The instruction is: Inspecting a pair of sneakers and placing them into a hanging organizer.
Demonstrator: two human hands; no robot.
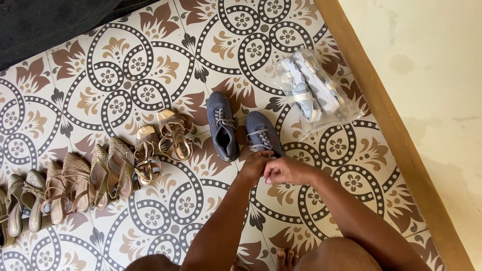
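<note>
Two grey lace-up sneakers stand side by side on the patterned tile floor: the left one (222, 125) stands free, the right one (260, 131) lies partly under my hands. My left hand (254, 165) and my right hand (283, 170) meet at the heel end of the right sneaker, fingers curled and touching each other. What the fingers pinch is hidden; it may be the lace or the heel. My forearms reach in from the bottom of the view.
A clear plastic bag with white sandals (314, 90) lies to the upper right of the sneakers. A row of gold and beige heeled sandals (100, 173) runs along the left. A brown skirting (396, 130) and cream wall bound the right. A dark mat (45, 22) lies at top left.
</note>
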